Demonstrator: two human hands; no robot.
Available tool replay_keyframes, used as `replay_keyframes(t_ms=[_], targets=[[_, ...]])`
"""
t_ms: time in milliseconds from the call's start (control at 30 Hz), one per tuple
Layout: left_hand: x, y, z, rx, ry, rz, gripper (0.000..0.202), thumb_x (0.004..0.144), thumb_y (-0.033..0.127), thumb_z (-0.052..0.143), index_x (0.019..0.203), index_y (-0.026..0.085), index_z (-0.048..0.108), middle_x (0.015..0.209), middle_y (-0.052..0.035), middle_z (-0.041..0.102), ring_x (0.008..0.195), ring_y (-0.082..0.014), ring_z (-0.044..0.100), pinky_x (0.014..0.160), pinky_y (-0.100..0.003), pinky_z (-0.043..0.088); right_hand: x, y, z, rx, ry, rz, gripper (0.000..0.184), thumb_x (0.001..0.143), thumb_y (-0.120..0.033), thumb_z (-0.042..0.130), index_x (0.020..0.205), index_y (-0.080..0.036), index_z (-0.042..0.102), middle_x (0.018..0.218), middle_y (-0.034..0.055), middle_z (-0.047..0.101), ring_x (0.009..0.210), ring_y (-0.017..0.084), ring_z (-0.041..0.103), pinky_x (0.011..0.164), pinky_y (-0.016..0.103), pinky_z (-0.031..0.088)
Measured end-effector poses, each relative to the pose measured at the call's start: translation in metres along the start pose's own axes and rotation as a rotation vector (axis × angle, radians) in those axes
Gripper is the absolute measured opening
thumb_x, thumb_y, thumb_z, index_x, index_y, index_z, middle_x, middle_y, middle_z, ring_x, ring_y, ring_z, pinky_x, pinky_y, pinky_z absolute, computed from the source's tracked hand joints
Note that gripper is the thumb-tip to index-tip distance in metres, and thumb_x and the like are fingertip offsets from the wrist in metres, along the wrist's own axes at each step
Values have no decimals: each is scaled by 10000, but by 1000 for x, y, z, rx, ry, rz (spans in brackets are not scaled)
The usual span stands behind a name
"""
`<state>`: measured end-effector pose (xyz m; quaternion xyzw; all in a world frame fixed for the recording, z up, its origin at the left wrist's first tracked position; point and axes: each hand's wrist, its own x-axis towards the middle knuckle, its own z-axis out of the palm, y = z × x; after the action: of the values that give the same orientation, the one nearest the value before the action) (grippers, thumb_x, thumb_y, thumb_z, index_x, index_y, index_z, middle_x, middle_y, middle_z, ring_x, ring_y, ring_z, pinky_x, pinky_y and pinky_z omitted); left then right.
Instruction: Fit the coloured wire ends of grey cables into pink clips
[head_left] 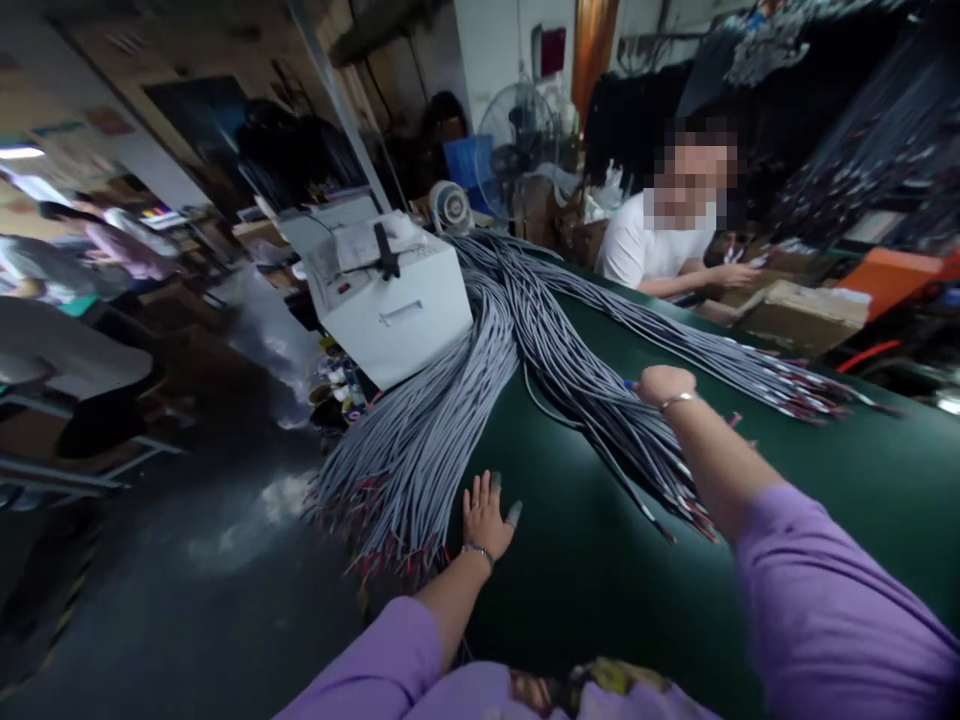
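My left hand (486,515) lies flat with fingers spread on the dark green table (600,580), right beside a fanned bundle of grey cables (420,440) whose red-tipped ends hang over the table's edge. My right hand (664,385) reaches forward with its fingers curled down into a second bundle of grey cables (600,390); something small and blue shows at its fingertips. What the fingers grip is hidden behind the back of the hand. Both arms wear purple sleeves and a wrist bracelet.
A white machine box (390,300) stands at the table's far left corner. A person in a white shirt (660,250) sits across the table near cardboard boxes (802,315). A fan (517,140) stands behind. The floor drops away on the left, with other people there.
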<state>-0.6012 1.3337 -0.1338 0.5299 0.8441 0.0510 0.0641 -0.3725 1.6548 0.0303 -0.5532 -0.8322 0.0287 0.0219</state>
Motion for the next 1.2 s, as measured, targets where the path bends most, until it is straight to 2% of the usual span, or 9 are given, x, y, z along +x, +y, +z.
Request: replay_keyframes(t_ms=[100, 200, 300, 467, 567, 667, 767, 867, 1200], targets=[[1, 4, -8, 13, -36, -14, 683, 943, 492, 402, 1529, 143, 360, 1621, -104, 259, 1508, -286, 228, 1237, -489, 175, -57, -7, 47, -88, 67, -66, 552, 846, -489, 605, 1286, -156, 621, 1342, 221, 578, 1275, 370, 480, 1049, 518, 339], [1, 5, -10, 21, -56, -3, 686, 945, 492, 392, 1534, 143, 347, 1626, -102, 246, 1510, -285, 222, 1236, -484, 180, -84, -12, 79, -150, 58, -132, 607, 820, -410, 645, 1371, -174, 547, 1582, 173, 322, 1429, 384, 281, 1122, 541, 241], [1, 3, -9, 18, -56, -8, 700, 941, 514, 381, 1537, 149, 345, 1626, -92, 247, 1508, -286, 227, 1230, -491, 200, -76, -11, 79, -153, 17, -106, 501, 854, -314, 586, 1338, -186, 583, 1563, 188, 338, 1371, 388, 352, 1073, 527, 307], [1, 3, -10, -3, -54, -12, 696, 936, 506, 390, 1533, 150, 353, 1626, -79, 241, 1512, -277, 217, 1243, -479, 166, -23, -44, 13, -90, -219, -179, 618, 837, -416, 619, 1415, -222, 515, 1162, 186, 653, 1065, 344, 602, 878, 438, 455], [0, 4, -14, -2, -72, -14, 695, 935, 496, 393, 1534, 146, 351, 1631, -70, 227, 1516, -271, 205, 1244, -480, 171, -2, -66, -11, -11, 37, -342, 592, 913, -397, 513, 1471, -219, 427, 1399, 154, 546, 1303, 311, 462, 1049, 432, 361], [0, 4, -15, 6, -89, -29, 698, 936, 494, 388, 1532, 133, 351, 1631, -70, 224, 1515, -276, 206, 1242, -488, 184, -5, -60, 15, 6, 197, -326, 608, 919, -414, 506, 1466, -161, 430, 1571, 153, 357, 1442, 320, 291, 1142, 480, 249], [-1, 3, -13, -8, -79, -24, 701, 938, 505, 375, 1533, 136, 352, 1633, -63, 215, 1518, -275, 196, 1245, -486, 176, -19, -36, 69, -60, 23, -219, 670, 885, -450, 558, 1460, -128, 439, 1588, 180, 317, 1436, 345, 305, 1111, 514, 286], [0, 2, -10, -31, -65, -5, 713, 932, 517, 380, 1543, 154, 334, 1636, -54, 201, 1520, -271, 189, 1248, -478, 175, -23, -17, 103, -65, 25, -182, 672, 894, -509, 530, 1443, -128, 468, 1591, 188, 306, 1423, 352, 333, 1087, 507, 314], [0, -3, 2, -10, -17, -6, 699, 924, 523, 390, 1541, 196, 348, 1632, -46, 224, 1516, -257, 201, 1251, -454, 171, -22, -15, 102, -22, 77, -210, 647, 909, -481, 502, 1458, -142, 445, 1553, 179, 373, 1393, 331, 375, 1088, 467, 331]])
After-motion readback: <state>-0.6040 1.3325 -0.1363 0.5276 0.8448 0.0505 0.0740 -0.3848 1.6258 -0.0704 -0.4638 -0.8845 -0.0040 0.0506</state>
